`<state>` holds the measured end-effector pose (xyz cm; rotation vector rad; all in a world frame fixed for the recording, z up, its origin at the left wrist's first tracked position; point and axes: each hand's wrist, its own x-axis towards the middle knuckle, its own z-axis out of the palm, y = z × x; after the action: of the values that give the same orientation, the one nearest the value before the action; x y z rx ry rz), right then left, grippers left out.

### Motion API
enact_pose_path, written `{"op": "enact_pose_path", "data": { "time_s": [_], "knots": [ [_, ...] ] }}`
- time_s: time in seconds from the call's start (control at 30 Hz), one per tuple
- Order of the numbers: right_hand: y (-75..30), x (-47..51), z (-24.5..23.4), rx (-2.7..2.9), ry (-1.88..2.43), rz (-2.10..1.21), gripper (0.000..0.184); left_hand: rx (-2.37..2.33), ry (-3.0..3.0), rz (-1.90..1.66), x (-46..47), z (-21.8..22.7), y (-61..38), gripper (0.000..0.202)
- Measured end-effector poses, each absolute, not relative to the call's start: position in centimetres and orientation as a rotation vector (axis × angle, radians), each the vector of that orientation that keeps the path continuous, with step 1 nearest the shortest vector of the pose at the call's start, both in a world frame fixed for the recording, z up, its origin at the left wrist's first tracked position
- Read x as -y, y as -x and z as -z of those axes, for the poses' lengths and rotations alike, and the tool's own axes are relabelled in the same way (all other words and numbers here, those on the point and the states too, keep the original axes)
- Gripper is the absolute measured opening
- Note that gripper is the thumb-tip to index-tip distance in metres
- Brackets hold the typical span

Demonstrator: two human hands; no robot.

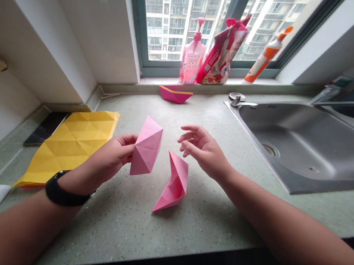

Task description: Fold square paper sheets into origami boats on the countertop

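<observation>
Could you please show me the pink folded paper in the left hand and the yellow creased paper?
Pink folded paper (147,146), head view, central ridge.
Yellow creased paper (74,145), head view, sheet's middle.

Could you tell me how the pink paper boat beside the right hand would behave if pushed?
Being folded paper, the pink paper boat is probably very light and would likely slide. Its narrow base looks apt to tip.

Soft daylight from a window (185,20) at 12 o'clock, buildings outside washed pale, faint shadow beneath a pink paper boat (172,188), dull glare in the steel sink (305,145) at 2 o'clock, curved wide-angle distortion toward the edges, slight overall softness
</observation>
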<state>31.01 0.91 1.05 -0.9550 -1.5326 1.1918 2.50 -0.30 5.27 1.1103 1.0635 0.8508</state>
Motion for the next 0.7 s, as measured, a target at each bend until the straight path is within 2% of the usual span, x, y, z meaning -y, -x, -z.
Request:
{"op": "enact_pose_path", "data": {
  "time_s": [0.2, 0.3, 0.4, 0.53, 0.6, 0.7],
  "knots": [
    [-33.5, -2.8, -1.5, 1.659, 1.323, -1.169, 0.036, -1.077, -0.973, -0.745, 0.5, -2.3, -3.2, 0.051],
    [-36.6, -3.8, -3.2, 1.723, 1.504, -1.417, 0.055, -1.059, -0.952, -0.707, 0.9, -2.3, -3.4, 0.049],
    [-39.2, -4.4, -4.6, 1.912, 1.633, -1.543, 0.059, -1.043, -0.961, -0.695, 1.3, -2.5, -3.7, 0.048],
    [-39.7, -4.9, -4.2, 2.157, 1.434, -1.804, 0.072, -1.028, -0.953, -0.7, 1.4, -2.4, -3.8, 0.048],
    [-38.8, -5.0, -3.6, 2.278, 1.385, -1.715, 0.074, -1.023, -0.947, -0.705, 1.4, -2.2, -3.8, 0.049],
    [-37.3, -4.8, -2.7, 2.419, 1.346, -1.523, 0.063, -0.998, -0.946, -0.694, 1.3, -1.8, -3.8, 0.052]
  ]
}}
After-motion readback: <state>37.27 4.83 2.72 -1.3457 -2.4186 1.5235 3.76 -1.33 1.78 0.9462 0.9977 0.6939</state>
